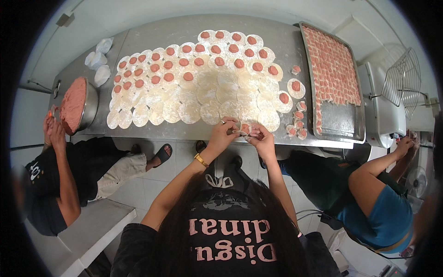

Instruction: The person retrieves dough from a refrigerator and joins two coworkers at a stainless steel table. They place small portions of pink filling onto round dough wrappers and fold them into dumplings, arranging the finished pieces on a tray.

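Note:
Between my fingers, at the table's near edge, is an open-topped dumpling [245, 129] with a pale wrapper gathered around pink filling. My left hand [223, 137] pinches its left side, and my right hand [262, 139] holds the right side. Beyond my hands, overlapping round wrappers [189, 112] dusted with flour cover much of the steel table. Blobs of pink filling [188, 76] sit on the farther wrappers; the nearer ones are bare. Several shaped dumplings [299, 124] stand right of my right hand, near two separate filled wrappers [296, 87].
A metal tray [362, 121] at the right holds rows of dumplings. A bowl [91, 104] of pink filling stands left, beside a co-worker's hands [54, 127]. White bundles [96, 60] lie behind it. Another co-worker [369, 184] stands right, near a white machine [385, 111] and wire rack [400, 77].

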The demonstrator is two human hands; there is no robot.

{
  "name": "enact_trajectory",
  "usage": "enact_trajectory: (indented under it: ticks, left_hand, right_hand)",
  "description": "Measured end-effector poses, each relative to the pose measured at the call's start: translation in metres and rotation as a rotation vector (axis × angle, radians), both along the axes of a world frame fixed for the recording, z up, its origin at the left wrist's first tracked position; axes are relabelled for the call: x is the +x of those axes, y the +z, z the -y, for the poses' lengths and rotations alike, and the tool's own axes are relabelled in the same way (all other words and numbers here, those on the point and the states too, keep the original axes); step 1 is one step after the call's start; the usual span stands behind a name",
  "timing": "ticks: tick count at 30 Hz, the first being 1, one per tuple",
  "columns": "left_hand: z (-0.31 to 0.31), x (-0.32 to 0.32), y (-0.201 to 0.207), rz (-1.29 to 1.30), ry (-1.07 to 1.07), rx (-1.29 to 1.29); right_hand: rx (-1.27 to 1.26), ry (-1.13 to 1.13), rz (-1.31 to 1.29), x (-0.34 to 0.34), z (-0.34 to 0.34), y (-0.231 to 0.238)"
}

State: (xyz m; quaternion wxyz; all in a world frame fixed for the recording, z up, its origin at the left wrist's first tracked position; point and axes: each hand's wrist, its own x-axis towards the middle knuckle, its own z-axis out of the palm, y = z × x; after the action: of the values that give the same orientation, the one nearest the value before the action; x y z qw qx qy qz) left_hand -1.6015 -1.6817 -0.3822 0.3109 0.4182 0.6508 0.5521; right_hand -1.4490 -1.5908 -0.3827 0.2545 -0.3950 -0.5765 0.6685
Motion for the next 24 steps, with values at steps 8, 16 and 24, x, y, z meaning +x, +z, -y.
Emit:
enact_trajectory:
  ticks: [8,16,24]
  left_hand:
    - [-0.004,0.004,0.003,-0.107,-0.153,-0.145]
    - [-0.002,0.001,0.012,0.044,-0.124,-0.243]
    - [-0.008,-0.009,0.007,-0.026,-0.292,-0.278]
  right_hand:
    - [0.366,0.075,0.232,-0.001,-0.006,-0.008]
    - [0.54,0.173,0.279,0.001,-0.006,0.017]
    - [0.543,0.143,0.312,-0.005,-0.001,0.014]
